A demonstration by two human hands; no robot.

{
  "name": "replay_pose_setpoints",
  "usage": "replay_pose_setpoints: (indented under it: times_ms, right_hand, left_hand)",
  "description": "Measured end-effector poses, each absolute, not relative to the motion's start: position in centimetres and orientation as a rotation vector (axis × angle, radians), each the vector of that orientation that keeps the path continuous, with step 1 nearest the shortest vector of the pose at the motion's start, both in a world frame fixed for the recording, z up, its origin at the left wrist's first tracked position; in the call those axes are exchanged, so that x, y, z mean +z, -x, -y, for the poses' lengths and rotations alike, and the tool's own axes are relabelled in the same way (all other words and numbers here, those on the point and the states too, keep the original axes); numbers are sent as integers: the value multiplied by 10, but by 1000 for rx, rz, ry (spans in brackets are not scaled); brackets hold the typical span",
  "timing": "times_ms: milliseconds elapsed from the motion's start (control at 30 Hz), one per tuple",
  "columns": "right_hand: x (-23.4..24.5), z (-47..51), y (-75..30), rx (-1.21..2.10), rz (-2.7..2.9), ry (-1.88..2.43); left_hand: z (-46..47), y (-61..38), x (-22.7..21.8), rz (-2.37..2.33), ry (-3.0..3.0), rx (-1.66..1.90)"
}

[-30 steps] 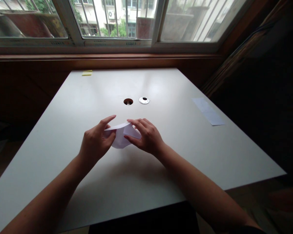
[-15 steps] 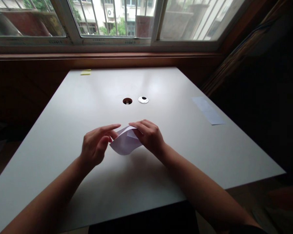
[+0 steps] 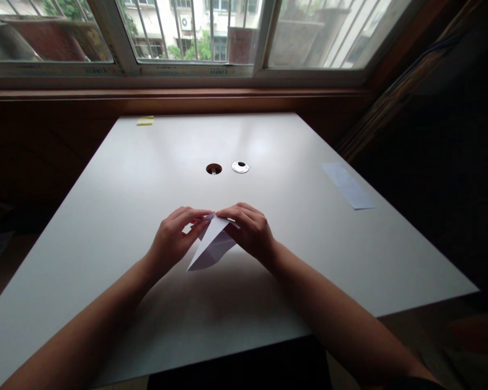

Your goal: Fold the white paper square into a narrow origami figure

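White folded paper (image 3: 211,246) is pinched between your two hands over the middle of the desk (image 3: 117,179), a little nearer to you than its centre. It is folded to a slim triangle. Its long axis runs from the far end at your fingertips down toward you and to your left, and the sharp tip points at the near-left, low over the desktop; whether the tip touches the surface cannot be told. Your left hand (image 3: 174,238) has a narrow grip, thumb and forefinger closed on the far end of the fold. Your right hand (image 3: 250,230) meets it there from the other side, its grip also closed on the paper, with its fingers curled over the upper edge. No print shows on the sheet. Beyond your hands a round hole (image 3: 213,169) is cut in the desktop with something small and pale inside it, too small to make out, and a metal cap (image 3: 240,167) lies just beside it. A pale paper strip (image 3: 348,185) lies flat near the right edge, well apart from your hands. A yellow note pad (image 3: 145,122) sits at the far-left corner. The window frame (image 3: 195,69) carries small labels, too small to read.
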State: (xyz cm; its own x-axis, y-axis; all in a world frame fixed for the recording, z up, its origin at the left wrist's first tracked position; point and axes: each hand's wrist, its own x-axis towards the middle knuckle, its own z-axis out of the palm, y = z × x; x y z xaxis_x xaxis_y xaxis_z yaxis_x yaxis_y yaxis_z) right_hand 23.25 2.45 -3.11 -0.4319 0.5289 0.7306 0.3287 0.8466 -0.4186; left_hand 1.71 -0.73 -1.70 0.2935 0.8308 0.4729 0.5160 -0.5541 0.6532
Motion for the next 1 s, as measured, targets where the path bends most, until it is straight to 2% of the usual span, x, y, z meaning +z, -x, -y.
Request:
replay_pose_setpoints:
  times_ms: [200,600,1000]
  right_hand:
    - [-33,-24,-232,320,1981,593]
    - [-36,-24,-227,666,1821,625]
    - [-32,-22,-224,615,1807,586]
  left_hand:
    - [9,-20,-16,-1178,-2277,1231]
    - [14,-23,-16,-1200,-2169,1306]
    - [13,-23,-17,-1093,-2260,1321]
